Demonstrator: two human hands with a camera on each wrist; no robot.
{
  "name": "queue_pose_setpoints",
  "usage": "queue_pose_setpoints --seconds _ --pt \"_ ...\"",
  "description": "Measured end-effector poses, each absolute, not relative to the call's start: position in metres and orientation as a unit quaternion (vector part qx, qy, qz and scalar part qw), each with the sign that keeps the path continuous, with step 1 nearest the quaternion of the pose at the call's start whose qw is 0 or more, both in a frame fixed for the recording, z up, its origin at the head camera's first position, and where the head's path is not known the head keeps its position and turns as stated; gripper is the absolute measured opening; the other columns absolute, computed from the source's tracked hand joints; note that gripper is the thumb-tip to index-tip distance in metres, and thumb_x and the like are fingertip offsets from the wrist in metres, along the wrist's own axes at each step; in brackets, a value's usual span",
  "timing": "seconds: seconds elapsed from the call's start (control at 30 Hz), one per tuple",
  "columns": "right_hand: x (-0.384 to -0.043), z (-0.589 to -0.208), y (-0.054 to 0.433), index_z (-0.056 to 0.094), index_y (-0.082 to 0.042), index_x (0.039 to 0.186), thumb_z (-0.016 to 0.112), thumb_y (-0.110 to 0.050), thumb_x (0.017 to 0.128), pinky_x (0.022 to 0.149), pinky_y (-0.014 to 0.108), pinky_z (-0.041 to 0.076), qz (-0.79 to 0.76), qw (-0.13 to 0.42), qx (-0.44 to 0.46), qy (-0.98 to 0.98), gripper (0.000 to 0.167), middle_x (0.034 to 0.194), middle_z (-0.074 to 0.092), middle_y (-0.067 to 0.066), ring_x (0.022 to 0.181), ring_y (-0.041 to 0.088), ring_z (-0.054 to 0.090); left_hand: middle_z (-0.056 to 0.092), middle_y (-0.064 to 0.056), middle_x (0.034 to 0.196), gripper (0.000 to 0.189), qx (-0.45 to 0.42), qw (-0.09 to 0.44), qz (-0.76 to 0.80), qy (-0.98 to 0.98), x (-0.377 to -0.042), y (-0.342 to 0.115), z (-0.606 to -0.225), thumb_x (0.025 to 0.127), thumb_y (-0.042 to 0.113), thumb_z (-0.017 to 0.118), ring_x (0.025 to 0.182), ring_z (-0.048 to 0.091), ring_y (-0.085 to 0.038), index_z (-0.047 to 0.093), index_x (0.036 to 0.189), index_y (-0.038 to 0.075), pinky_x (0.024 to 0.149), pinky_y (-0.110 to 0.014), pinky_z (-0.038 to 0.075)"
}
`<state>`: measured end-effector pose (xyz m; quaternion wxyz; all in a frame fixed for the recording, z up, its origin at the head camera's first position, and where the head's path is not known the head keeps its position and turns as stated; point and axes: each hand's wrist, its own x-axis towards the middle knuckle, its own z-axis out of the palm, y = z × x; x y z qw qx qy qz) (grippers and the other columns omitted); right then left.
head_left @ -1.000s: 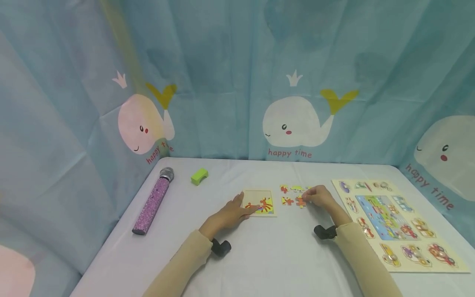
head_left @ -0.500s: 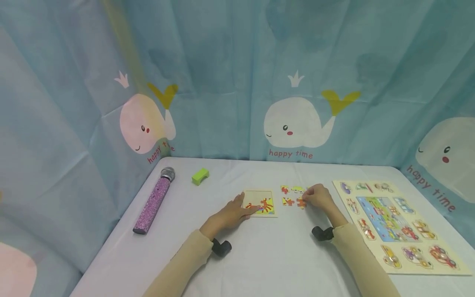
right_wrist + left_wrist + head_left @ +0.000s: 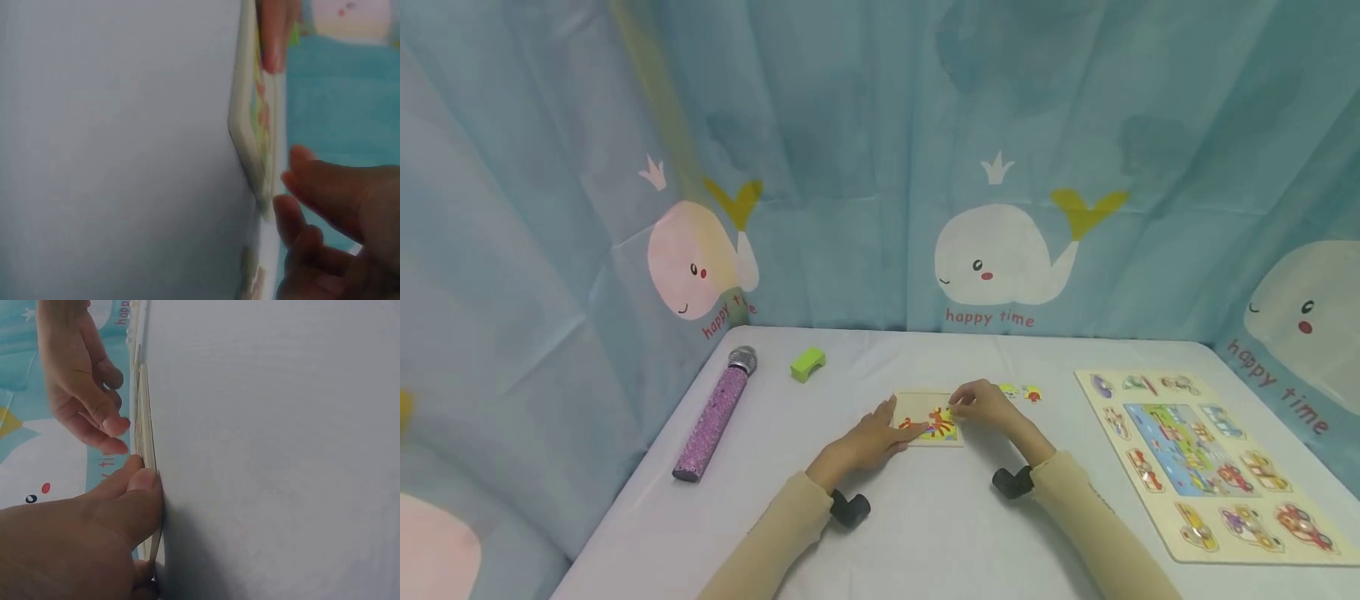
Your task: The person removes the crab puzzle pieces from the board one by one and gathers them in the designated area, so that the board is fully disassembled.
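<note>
A small square wooden puzzle board (image 3: pixel 925 400) lies mid-table, with part of an orange animal picture along its lower half. My left hand (image 3: pixel 871 435) rests on its left side, fingers spread and fairly straight, one digit reaching across the picture. At the board's right edge, my right hand (image 3: pixel 985 406) pinches a small puzzle piece, of which only a yellow sliver shows at the fingertips. The right wrist view has those fingertips (image 3: pixel 297 164) close over the board corner (image 3: pixel 265 203). Loose puzzle pieces (image 3: pixel 1032 393) lie just beyond the right hand, which overlaps that area.
A large wooden knob puzzle (image 3: pixel 1225 533) with vehicle pieces lies on the right. A glittery pink microphone (image 3: pixel 711 429) and a green arch block (image 3: pixel 808 364) lie on the left of the white table (image 3: pixel 925 533). A whale-print curtain (image 3: pixel 850 208) hangs behind.
My right hand has moved left from the loose pieces to the right edge of the puzzle board. My left hand has stayed on the board. The head view has shifted slightly.
</note>
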<state>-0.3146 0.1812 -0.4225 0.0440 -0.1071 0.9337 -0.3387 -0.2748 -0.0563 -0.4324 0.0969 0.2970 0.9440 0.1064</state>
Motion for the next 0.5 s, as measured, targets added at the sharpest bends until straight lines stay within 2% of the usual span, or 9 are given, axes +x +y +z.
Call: queue_pose_setpoints --seconds 0.2,0.5 --pt "-0.314 -0.429 0.167 0.071 -0.009 0.091 0.074 -0.017 0.076 0.057 0.024 0.043 -0.325 0.046 -0.109 0.938 0.017 0.079 0.065 0.002 0.066 0.013 0.052 0.011 -0.022 0.153 0.046 0.287 0.106 0.112 0.945 -0.273 -0.055 -0.434 0.096 0.031 0.046 0.14 0.017 -0.038 0.035 0.138 0.042 0.109 -0.053 0.025" --pt "-0.315 -0.432 0.163 0.069 -0.013 0.089 0.078 -0.018 0.072 0.059 0.026 0.04 -0.306 0.05 -0.112 0.944 0.02 0.077 0.06 0.002 0.067 0.015 0.05 0.013 -0.022 0.152 0.045 0.287 0.099 0.122 0.945 -0.271 -0.056 -0.432 0.096 0.03 0.047 0.139 0.02 -0.039 0.037 0.138 0.042 0.108 -0.054 0.027"
